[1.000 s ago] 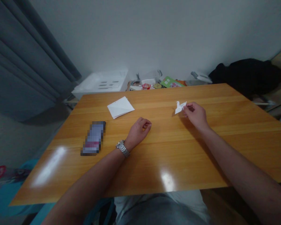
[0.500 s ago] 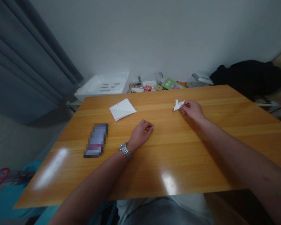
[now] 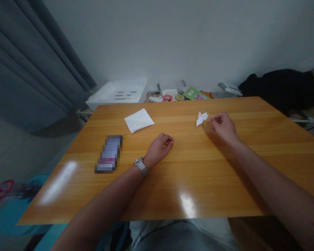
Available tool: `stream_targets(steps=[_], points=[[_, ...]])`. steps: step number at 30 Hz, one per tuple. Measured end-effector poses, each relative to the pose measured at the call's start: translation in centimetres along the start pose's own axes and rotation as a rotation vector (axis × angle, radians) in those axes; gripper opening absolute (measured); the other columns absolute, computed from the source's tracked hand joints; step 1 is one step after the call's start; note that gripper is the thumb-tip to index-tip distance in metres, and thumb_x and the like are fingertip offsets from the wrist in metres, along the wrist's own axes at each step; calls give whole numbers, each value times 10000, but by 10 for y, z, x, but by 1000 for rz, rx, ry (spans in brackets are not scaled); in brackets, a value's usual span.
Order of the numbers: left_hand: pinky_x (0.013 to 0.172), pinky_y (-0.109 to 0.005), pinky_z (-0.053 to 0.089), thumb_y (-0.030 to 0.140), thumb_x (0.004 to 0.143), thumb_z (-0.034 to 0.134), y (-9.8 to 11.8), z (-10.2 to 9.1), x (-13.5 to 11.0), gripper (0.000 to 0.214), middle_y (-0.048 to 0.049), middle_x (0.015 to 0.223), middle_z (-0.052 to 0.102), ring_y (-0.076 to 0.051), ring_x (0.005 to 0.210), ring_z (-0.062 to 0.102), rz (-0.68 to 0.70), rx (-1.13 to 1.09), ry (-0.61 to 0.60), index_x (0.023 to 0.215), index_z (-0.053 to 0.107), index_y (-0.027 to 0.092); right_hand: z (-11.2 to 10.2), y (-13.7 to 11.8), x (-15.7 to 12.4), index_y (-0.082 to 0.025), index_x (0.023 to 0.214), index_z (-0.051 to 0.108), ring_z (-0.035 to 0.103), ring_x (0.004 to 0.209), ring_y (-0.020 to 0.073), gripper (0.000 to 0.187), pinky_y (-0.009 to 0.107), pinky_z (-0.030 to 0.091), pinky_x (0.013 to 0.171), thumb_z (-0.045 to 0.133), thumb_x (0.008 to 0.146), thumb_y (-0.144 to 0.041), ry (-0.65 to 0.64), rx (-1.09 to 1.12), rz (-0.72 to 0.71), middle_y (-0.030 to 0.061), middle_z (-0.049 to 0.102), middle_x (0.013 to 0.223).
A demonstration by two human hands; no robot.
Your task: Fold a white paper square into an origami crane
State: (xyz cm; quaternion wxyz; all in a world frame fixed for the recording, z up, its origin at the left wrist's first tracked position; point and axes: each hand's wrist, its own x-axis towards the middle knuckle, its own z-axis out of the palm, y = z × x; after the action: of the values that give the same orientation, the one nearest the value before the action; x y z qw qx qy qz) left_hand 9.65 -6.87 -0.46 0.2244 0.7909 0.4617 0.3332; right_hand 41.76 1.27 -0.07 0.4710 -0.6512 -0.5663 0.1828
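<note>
A small white paper crane (image 3: 202, 119) sits on the wooden table (image 3: 188, 153), right of the middle toward the far edge. Just to its right is my right hand (image 3: 224, 127), a small gap away, with its fingers loosely bent and slightly apart, holding nothing. My left hand (image 3: 160, 148) rests near the middle of the table, its fingers curled in and plainly nothing in them. A silver metal watch (image 3: 141, 166) is on my left wrist. Beyond that hand, to the left, lies a stack of folded white paper (image 3: 139, 121).
A phone (image 3: 109, 154) with a blurred-out screen lies at the left of the table. Behind the far edge are a white plastic tray (image 3: 117, 92), a green booklet (image 3: 195, 93) and a black cloth heap (image 3: 282, 89). A grey curtain (image 3: 36, 62) hangs at the left.
My right hand has let go of the paper crane and drawn back to the right. The crane now stands turned a little differently. My left hand stays in place.
</note>
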Motion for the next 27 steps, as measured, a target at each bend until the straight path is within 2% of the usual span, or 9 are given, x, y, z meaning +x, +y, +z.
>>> stream_targets(steps=[3,8,11,16,22,27], points=[[778,-284,512,259,967,539,0,0,0,122,-38,951,622,-150,856,622,11,3,3,954,643,197,1,-17,-18,-225,766,533,566,563,168,321,289,422,553,570,903,-513,-125,-46,-117,16,609,647],[762,-283,503,251,966,535,0,0,1,118,-32,916,626,-151,838,613,21,6,10,957,639,196,18,-50,-60,-216,789,573,546,632,167,279,283,380,598,549,928,-457,-415,-121,-320,15,638,715],[760,-287,497,250,963,537,1,0,2,113,-30,900,632,-155,832,610,22,13,9,958,636,196,31,-58,-79,-218,750,548,515,610,164,273,284,353,586,534,936,-418,-490,-152,-391,8,605,677],[771,-303,504,269,966,520,2,-3,2,134,-40,901,647,-170,839,618,3,33,-20,976,635,200,39,-56,-89,-220,733,521,520,680,182,242,294,368,631,535,932,-356,-520,-150,-448,27,600,731],[763,-294,505,276,970,512,3,-6,3,147,-32,922,662,-165,840,629,-18,25,-25,1036,622,205,38,-52,-87,-219,749,534,518,679,178,230,287,360,632,545,932,-358,-535,-130,-414,19,597,733],[787,-297,494,281,988,478,2,-23,12,184,-36,970,656,-166,857,630,26,125,-9,1108,599,211,39,-52,-86,-214,773,563,528,686,178,223,286,361,637,554,931,-370,-546,-127,-403,20,616,745]])
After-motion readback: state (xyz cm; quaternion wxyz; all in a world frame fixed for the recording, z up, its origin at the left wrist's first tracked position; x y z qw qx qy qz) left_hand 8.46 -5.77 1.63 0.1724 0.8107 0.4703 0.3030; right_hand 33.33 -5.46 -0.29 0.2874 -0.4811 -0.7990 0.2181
